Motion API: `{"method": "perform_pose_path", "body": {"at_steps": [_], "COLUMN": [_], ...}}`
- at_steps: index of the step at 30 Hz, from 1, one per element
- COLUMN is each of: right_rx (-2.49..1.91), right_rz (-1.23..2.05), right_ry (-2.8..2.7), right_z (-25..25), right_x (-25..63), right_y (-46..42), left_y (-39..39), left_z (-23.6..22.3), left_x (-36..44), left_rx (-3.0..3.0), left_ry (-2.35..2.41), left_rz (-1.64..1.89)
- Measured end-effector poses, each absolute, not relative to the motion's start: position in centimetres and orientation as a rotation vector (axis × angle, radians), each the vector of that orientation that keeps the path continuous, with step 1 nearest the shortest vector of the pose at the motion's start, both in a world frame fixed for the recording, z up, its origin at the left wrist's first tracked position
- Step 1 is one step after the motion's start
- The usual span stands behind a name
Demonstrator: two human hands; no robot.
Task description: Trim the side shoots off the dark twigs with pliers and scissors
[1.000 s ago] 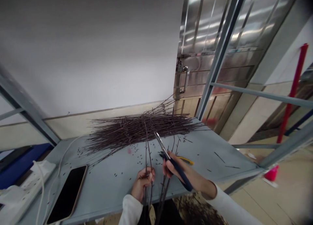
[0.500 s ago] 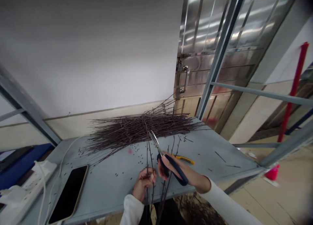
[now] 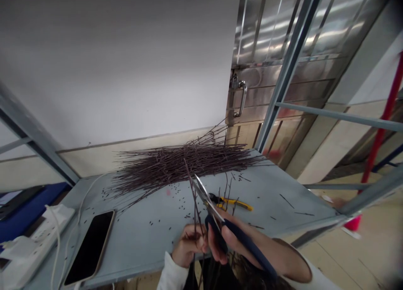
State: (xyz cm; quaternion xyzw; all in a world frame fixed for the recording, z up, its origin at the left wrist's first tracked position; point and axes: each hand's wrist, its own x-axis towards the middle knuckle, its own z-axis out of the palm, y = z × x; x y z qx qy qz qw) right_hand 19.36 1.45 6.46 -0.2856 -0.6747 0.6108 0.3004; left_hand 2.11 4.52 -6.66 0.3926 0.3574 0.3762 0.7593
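My left hand (image 3: 190,243) is closed round a few thin dark twigs (image 3: 195,204) that stand nearly upright near the table's front edge. Just right of it, my right hand (image 3: 234,235) grips scissors with dark blue handles (image 3: 248,244). Their silver blades (image 3: 203,190) are slightly parted and lie close beside the twigs; whether they touch cannot be made out. Behind both hands, a large heap of dark twigs (image 3: 176,164) lies across the back of the table. Yellow-handled pliers (image 3: 234,202) rest beyond my right hand, partly covered by twigs.
A phone (image 3: 90,248) lies on the grey table (image 3: 135,239) at the left, beside a white power strip (image 3: 40,239) with cables. Small dark clippings dot the tabletop. Metal posts (image 3: 285,71) rise at the sides, with a wall behind and a metal door (image 3: 255,88) at the right.
My right hand and the scissors have come closer and lower, with the blades now nearer the held twigs. More of the pliers shows. My left hand still holds the twigs, slightly lower.
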Motion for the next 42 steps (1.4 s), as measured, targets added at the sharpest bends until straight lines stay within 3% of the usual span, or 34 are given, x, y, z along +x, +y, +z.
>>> {"method": "perform_pose_path", "body": {"at_steps": [35,42], "right_rx": [-0.736,-0.707], "right_rz": [1.548,1.587], "right_ry": [-1.883,-1.746], "right_z": [9.1,7.1], "right_x": [19.8,19.5], "right_y": [-0.5,-0.7], "left_y": [3.5,3.5], "left_z": [-5.0,-4.5], "left_x": [2.7,2.9], "left_rx": [0.98,0.982], "left_ry": [0.605,0.56], "left_rz": [0.866,0.852]}}
